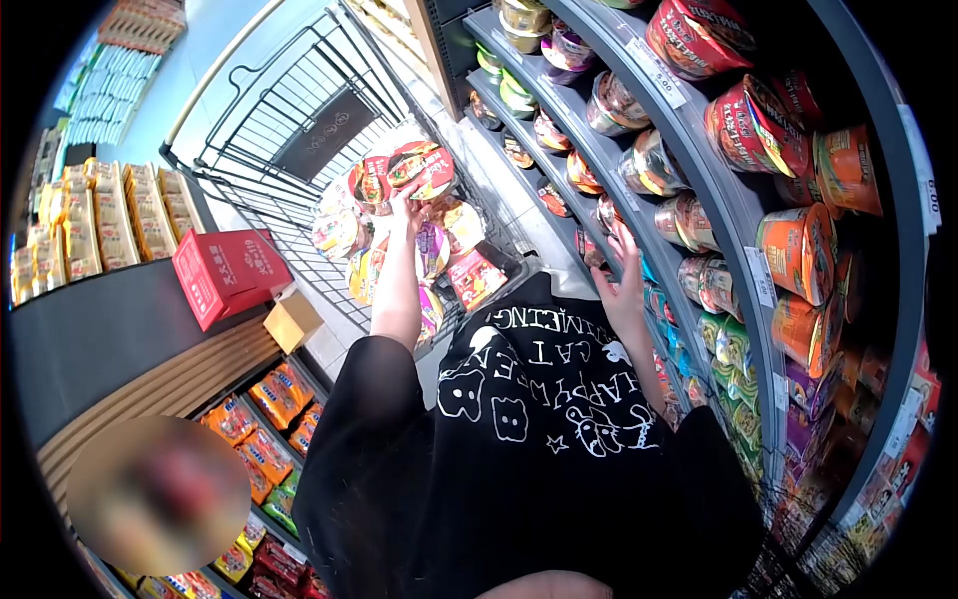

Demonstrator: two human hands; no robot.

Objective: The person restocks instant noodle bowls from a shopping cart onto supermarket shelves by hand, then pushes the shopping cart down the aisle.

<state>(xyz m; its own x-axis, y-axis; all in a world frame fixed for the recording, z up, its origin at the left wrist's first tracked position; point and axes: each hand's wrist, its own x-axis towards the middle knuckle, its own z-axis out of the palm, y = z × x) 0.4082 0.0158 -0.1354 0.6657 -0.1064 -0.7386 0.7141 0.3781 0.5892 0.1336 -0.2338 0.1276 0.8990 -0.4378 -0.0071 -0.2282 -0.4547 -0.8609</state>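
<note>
Black shirt [539,519] fabric fills the lower middle of the head view. Beyond it, the left hand [407,205] touches a red noodle bowl [427,168] atop other packages [464,228] in a wire shopping cart [321,135]; whether it grips, I cannot tell. Fingers spread, the right hand [626,280] is close beside a curved shelf unit [705,160]. A narrow tiled floor [509,195] strip separates cart and shelving. Shirt lettering includes "CAT"; a price tag [656,72] reads "5.00". Yellow packs [105,220] stand on a dark counter [110,319] at left.
</note>
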